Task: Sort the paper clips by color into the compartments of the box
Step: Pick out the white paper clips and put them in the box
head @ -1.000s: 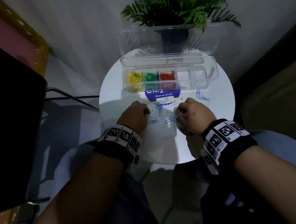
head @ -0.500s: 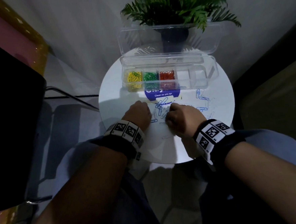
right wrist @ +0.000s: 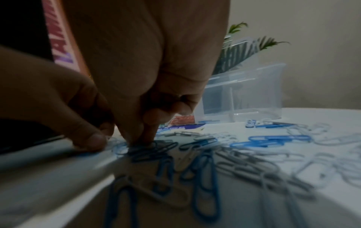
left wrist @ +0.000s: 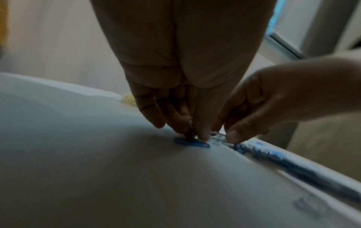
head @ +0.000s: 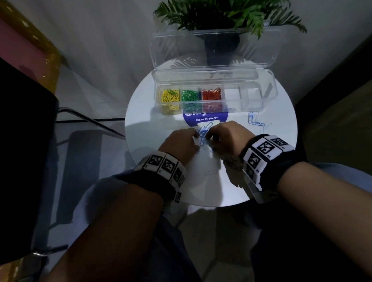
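A clear compartment box stands at the back of the round white table. Its left compartments hold yellow clips, green clips and red clips; the right ones look bare. My left hand and right hand meet over a pile of blue clips. In the left wrist view my left hand pinches down on a blue clip. My right hand pinches into a tangle of blue clips, with white clips mixed in.
The box lid stands open against a potted plant. A blue label lies in front of the box. More loose blue clips lie at the right, one white clip nearer me. A dark object fills the left.
My right hand has slid left across the table until it meets my left hand, sweeping clips together. Both hands have shifted slightly toward the box.
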Demonstrator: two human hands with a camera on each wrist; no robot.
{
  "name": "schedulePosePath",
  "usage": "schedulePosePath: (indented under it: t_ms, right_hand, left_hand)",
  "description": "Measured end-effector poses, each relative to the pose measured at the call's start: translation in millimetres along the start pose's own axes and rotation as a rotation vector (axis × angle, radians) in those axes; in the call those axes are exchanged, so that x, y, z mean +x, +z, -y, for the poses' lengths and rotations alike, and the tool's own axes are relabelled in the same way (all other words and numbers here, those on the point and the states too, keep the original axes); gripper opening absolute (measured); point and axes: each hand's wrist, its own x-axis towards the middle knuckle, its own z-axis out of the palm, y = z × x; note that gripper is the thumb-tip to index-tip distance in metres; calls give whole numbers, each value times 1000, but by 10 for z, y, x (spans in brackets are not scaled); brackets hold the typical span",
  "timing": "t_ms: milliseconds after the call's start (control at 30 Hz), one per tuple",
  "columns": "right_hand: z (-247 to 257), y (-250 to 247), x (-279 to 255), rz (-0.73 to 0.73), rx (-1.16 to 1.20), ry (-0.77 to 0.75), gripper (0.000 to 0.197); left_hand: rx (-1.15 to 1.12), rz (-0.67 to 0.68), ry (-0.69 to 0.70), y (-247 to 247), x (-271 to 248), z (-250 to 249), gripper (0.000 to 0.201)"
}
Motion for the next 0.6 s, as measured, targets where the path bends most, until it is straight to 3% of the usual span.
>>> schedulePosePath:
  t_ms: [200,600]
  right_hand:
    - [26,22,36,-15,-66,-7,15]
    - [9,135,89,-53,-12,-30,14]
  left_hand:
    - [164,-46,-18,-8,36,11,18]
    - [90,-88,-95,-95,8,143,12]
